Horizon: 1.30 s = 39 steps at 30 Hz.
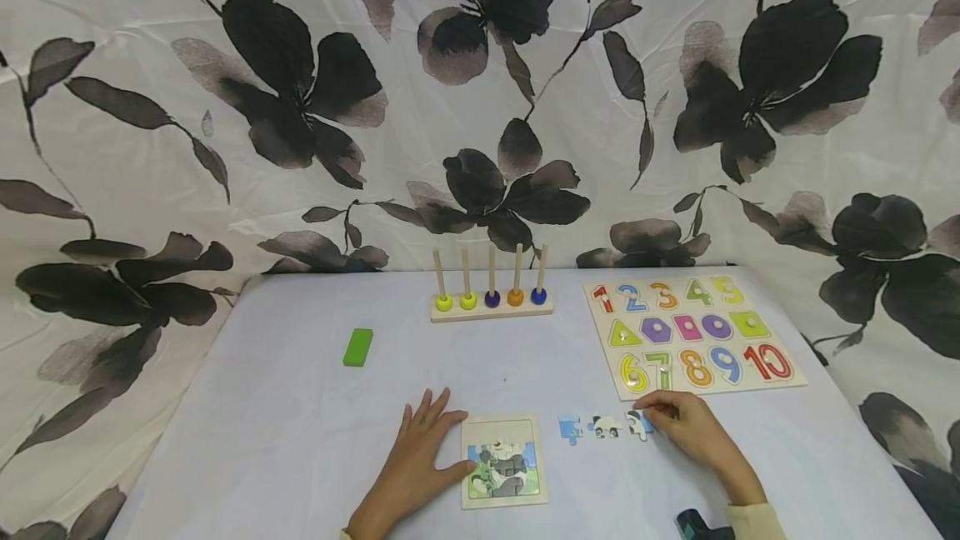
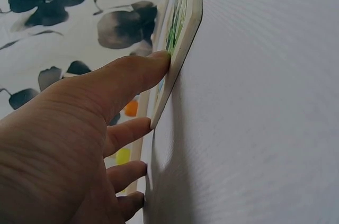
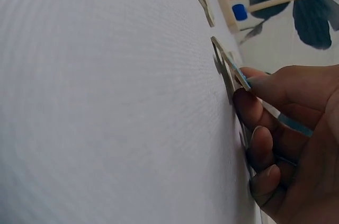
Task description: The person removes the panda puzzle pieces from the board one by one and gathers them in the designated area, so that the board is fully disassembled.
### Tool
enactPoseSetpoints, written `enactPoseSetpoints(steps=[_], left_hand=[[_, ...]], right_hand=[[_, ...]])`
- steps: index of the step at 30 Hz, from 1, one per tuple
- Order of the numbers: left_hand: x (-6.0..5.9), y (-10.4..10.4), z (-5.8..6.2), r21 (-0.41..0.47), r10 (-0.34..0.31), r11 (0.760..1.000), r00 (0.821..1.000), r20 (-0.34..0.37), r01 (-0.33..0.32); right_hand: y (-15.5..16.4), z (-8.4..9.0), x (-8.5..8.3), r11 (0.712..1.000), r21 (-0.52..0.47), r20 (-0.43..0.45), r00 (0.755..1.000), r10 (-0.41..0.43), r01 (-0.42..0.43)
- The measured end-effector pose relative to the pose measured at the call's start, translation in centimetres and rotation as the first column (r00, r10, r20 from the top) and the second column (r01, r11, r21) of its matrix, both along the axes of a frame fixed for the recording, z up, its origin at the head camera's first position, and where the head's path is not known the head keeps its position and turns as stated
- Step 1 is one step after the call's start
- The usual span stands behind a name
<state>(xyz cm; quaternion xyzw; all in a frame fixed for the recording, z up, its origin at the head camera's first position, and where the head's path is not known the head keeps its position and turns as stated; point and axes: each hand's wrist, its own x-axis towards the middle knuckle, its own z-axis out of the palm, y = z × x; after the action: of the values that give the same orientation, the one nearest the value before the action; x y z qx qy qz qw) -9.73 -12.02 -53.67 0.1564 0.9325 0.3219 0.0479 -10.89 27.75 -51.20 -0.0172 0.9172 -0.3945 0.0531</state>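
Left hand flat on the white table, fingers straight and spread, thumb tip pressed against the left edge of the small square wooden jigsaw tray near the front edge of the table, holding nothing. Right hand curled, fingertips pinching the rightmost loose jigsaw piece with a blue and white print and tipping one edge of it off the table (seen edge-on from the right wrist). Two more loose pieces just left of it in a row: a blue one and a white-and-dark one. Wooden number-and-shape peg board toward the back right corner, wooden five-rod ring stand at the back edge, green rectangular block toward the left. Likely risks: thin piece slipping from a shallow fingertip pinch; neighbouring pieces nudged by the knuckles; tray sliding if thumb pressure eases.
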Motion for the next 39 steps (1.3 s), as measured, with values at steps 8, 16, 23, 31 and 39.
enactPoseSetpoints(steps=[8, 16, 23, 31, 39], left_hand=[[0.0, -0.1, -0.1, 0.000, -0.005, 1.000, 1.000, -0.001, 0.005], [0.1, -0.1, 0.0, 0.006, -0.005, 1.000, 1.000, 0.001, 0.005], [0.3, 0.2, 0.1, -0.007, 0.000, 1.000, 1.000, -0.005, 0.000], [1.0, 1.2, 0.0, -0.054, 0.002, 0.999, 0.999, -0.041, -0.004], [1.2, 2.2, -0.3, -0.098, 0.017, 0.995, 0.996, -0.082, -0.025]], right_hand=[[0.0, -0.1, 0.0, 1.000, 0.019, -0.022, 1.000, -0.002, 0.003], [0.1, -0.1, -0.1, 0.999, 0.037, -0.024, 1.000, 0.000, 0.001], [-2.1, 0.7, -0.2, 0.999, 0.011, -0.089, 0.995, 0.054, -0.053], [-9.7, 1.6, -0.6, 0.956, -0.058, -0.194, 0.942, 0.273, -0.289], [-15.9, 0.5, -1.1, 0.877, -0.130, -0.184, 0.881, 0.437, -0.462]])
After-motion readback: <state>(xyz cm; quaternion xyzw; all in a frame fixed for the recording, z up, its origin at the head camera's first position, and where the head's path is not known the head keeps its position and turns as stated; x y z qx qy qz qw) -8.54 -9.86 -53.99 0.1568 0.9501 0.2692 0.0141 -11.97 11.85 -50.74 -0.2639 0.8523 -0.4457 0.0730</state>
